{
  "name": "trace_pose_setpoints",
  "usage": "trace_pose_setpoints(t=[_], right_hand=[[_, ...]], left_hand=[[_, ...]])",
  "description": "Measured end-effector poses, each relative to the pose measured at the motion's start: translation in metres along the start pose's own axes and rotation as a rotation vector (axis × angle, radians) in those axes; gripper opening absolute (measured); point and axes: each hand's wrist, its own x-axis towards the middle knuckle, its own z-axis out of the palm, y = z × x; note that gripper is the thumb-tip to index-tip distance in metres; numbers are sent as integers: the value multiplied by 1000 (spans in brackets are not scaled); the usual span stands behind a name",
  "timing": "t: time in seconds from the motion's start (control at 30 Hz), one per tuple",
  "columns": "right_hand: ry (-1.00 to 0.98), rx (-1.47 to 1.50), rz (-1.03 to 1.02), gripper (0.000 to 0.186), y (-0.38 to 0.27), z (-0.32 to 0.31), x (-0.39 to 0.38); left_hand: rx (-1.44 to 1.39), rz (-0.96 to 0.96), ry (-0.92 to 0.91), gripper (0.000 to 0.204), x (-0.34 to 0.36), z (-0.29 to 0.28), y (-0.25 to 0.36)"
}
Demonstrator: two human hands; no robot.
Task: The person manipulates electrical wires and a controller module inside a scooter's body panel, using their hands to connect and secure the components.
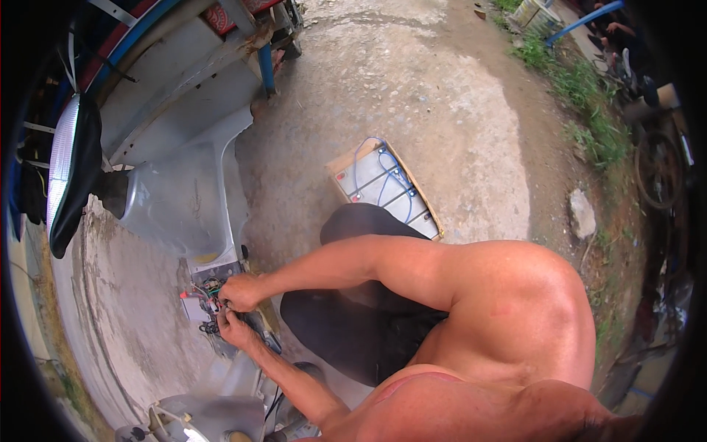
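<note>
My right hand [241, 292] and my left hand [235, 328] meet at a tangle of thin wires [212, 284], some green, red and black. The fingers of both hands are pinched together, and what lies between them is too small to make out. The wires sit in an opening below the grey plastic body panel [180, 195] of a vehicle. Beside them, just left of my fingertips, is a small pale box [195, 308] with a red corner.
A cardboard box [418, 188] of grey batteries joined by blue wires stands on the concrete ground [471, 96], beyond my bent knee. A vehicle seat or light part with a silvery face [63, 162] rises at far left. Grass [589, 103] and a pale rock [582, 214] line the right.
</note>
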Motion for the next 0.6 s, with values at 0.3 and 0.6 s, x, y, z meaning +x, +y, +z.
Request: trace_pose_setpoints(t=[0.3, 0.6], right_hand=[[-66, 304, 373, 32, 14, 4, 32], [-299, 518, 254, 22, 13, -11, 23]], left_hand=[[159, -155, -44, 22, 11, 24, 13], [-68, -167, -54, 9, 17, 11, -7]])
